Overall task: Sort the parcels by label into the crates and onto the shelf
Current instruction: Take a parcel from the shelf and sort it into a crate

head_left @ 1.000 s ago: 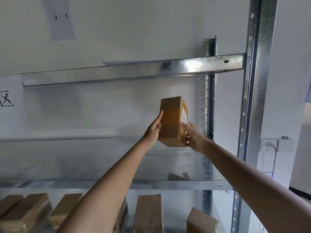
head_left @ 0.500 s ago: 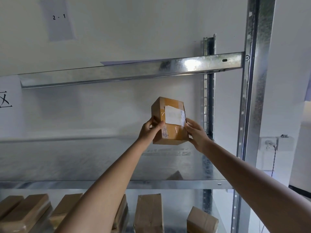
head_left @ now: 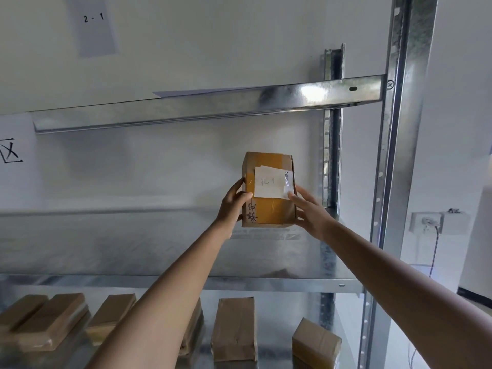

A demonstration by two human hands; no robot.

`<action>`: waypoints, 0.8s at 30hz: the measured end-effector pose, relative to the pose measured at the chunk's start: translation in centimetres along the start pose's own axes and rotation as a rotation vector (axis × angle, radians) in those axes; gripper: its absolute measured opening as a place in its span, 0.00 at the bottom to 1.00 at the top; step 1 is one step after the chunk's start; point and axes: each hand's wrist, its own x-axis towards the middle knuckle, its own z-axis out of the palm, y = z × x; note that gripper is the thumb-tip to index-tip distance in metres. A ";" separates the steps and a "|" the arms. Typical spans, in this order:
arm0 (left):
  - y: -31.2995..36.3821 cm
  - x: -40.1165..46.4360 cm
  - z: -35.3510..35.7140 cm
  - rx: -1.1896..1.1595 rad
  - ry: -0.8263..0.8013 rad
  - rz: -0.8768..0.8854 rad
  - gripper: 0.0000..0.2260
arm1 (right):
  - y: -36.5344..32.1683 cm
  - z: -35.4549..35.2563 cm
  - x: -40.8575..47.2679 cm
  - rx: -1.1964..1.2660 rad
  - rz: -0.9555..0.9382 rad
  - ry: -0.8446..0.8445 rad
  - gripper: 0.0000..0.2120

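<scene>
Parcel (head_left: 267, 189): taped cardboard box, white label facing out, held upright above the middle shelf (head_left: 159, 251). Left hand (head_left: 234, 206) and right hand (head_left: 310, 213) clasp opposite sides, fingers curled round its edges. Likely light and stiff; tape looks slick, so grip the cardboard edges.

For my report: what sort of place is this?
Probably a parcel storeroom or sorting area: galvanised metal shelving, taped cardboard parcels on the lower level, and a paper sign "2 - 1" on the wall.
</scene>
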 end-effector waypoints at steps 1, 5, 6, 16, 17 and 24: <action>0.1 -0.2 0.1 0.004 0.013 -0.004 0.20 | -0.1 0.1 -0.2 -0.004 0.003 0.000 0.22; 0.5 -1.6 0.6 0.040 0.066 -0.023 0.20 | -0.1 0.1 -0.7 -0.012 0.018 -0.012 0.18; 0.4 -2.0 0.7 0.047 0.080 -0.027 0.21 | 0.0 0.2 -0.9 -0.013 0.022 -0.019 0.18; 0.3 -6.6 0.2 -0.006 0.105 -0.068 0.22 | 0.5 1.4 -4.6 -0.053 0.028 -0.019 0.23; 0.4 -7.0 0.0 -0.009 0.092 -0.066 0.23 | 0.4 1.8 -5.1 -0.059 0.027 -0.010 0.23; 0.0 -9.1 -2.1 -0.018 -0.066 -0.030 0.24 | 0.1 4.4 -9.4 -0.093 0.010 0.114 0.31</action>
